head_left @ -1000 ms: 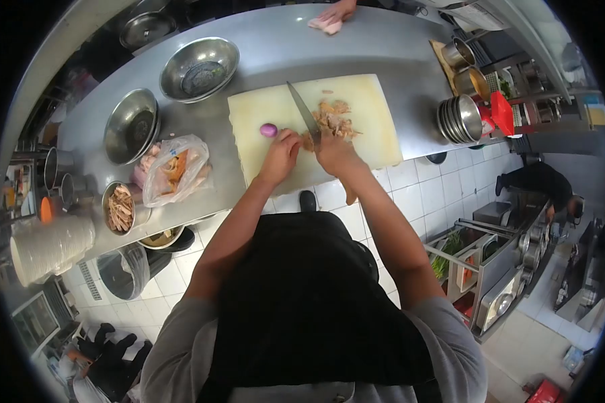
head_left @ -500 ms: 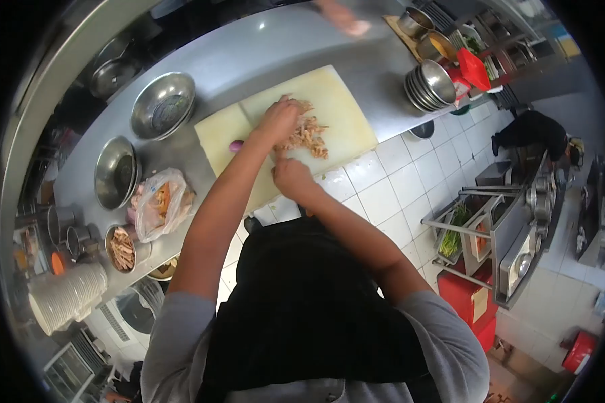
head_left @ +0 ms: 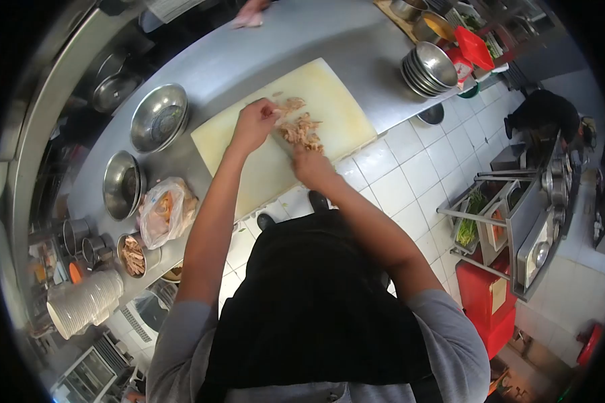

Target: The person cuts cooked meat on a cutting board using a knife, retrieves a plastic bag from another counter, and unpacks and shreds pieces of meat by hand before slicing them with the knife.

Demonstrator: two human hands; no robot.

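My left hand (head_left: 254, 125) is over the cutting board (head_left: 339, 91), its fingers pinched at a small strip of meat at the pile's left edge. Chopped cooked meat (head_left: 304, 133), in shreds and small pieces, lies mid-board. My right hand (head_left: 314, 169) is closed at the board's near edge, around what appears to be a knife handle. The blade (head_left: 284, 142) shows only as a dim grey strip pointing up and left beside the meat; much of it is blurred. A flatter bit of meat (head_left: 292, 104) lies past my left fingertips.
Steel bowls (head_left: 160, 117) and a plastic bag of meat (head_left: 167, 211) are on the left, near a pot of meat strips (head_left: 133, 256). Stacked bowls (head_left: 430, 69) stand right. Another person's hand (head_left: 250, 15) is at the far edge; a person (head_left: 543, 117) bends at right.
My left hand has drawn back left from the meat, uncovering more of it. My right hand has shifted slightly right. The other person's hand has moved left. A purple round item is no longer visible.
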